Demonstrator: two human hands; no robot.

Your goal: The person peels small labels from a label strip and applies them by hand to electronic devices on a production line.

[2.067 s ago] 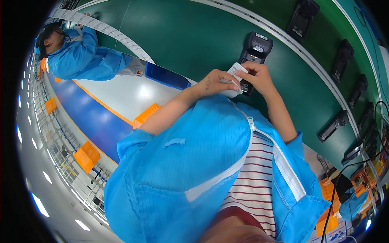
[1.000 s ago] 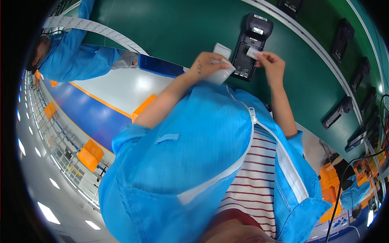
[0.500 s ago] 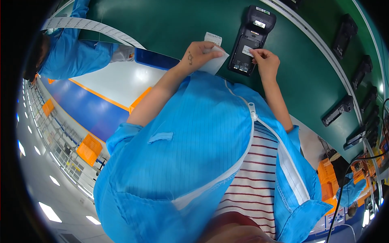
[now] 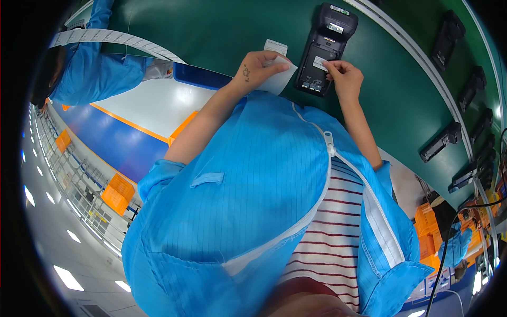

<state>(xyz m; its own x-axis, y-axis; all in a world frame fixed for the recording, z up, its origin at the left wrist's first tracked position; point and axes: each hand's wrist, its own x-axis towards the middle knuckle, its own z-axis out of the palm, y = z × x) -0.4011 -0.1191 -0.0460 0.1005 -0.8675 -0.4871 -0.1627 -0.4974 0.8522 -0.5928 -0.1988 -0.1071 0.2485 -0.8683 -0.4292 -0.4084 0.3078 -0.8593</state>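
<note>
On the green work surface lies a black handheld terminal, back side up, its compartment uncovered. My right hand pinches the edge of a small white label that is against the terminal's recess; I cannot tell how much of it is stuck down. To the left, my left hand grips a piece of white label backing paper between thumb and fingers. Just beyond that hand, a printed white label sheet shows; whether it joins the paper I hold is hidden.
Several black devices stand along the right side by a metal rail. A long strip of labels curves across the far left. A co-worker in blue is beside a blue tray. Dark cables hang at the right.
The terminal and both hands sit slightly higher and further left in the picture. My right hand stays pinched at the small label, and my left keeps its hold on the paper.
</note>
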